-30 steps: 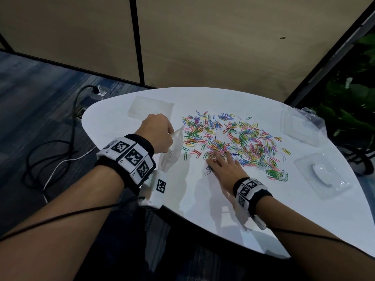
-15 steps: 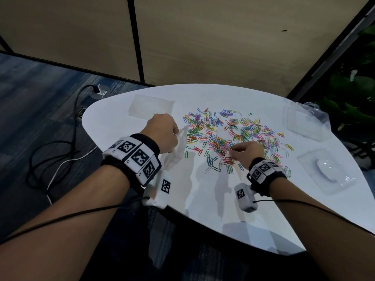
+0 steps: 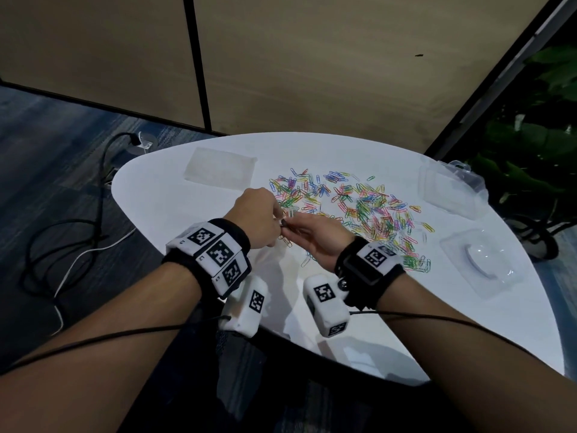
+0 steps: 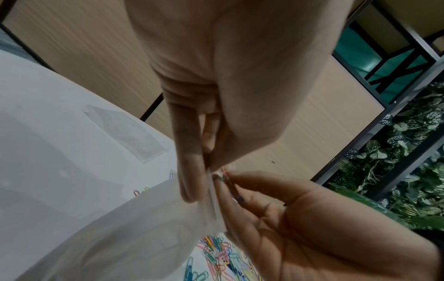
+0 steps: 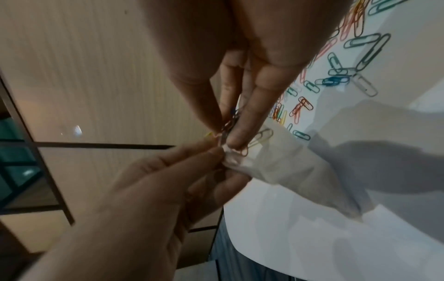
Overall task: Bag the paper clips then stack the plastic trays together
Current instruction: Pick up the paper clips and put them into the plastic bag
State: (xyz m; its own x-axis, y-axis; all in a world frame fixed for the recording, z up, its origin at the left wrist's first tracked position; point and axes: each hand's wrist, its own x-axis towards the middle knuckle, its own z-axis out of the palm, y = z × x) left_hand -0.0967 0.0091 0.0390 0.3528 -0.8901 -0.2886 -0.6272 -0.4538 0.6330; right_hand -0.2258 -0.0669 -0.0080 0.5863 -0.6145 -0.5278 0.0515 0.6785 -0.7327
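**Clips pinched at the bag's mouth above the near table edge**

Two hands meet over the near side of the white table (image 3: 187,195). The left hand (image 3: 257,218) pinches the top edge of one clear plastic bag (image 4: 134,224) between thumb and fingertips (image 4: 192,176); the bag hangs down and toward the person from that pinch, its long axis running from the mouth at the fingers to the limp body over the table edge. The right hand (image 3: 315,242), palm turned up, has its thumb and fingers closed on a small bunch of paper clips (image 5: 229,121), too tangled to count. The bunch sits right at the bag's mouth, touching the left fingertips, with the clips' long axes roughly in line with the right fingers (image 5: 250,114). One pale clip (image 5: 260,136) lies against the bag's upper edge just beside that pinch.

The loose heap of coloured paper clips (image 3: 359,207) spreads across the middle of the table beyond the hands, far too many to count and pointing every way.

Three clear plastic trays are visible: one flat at the far left (image 3: 218,167), one at the far right edge (image 3: 449,192), and one nearer on the right (image 3: 480,264) with a curved moulding in its middle. All three lie apart from each other and unstacked
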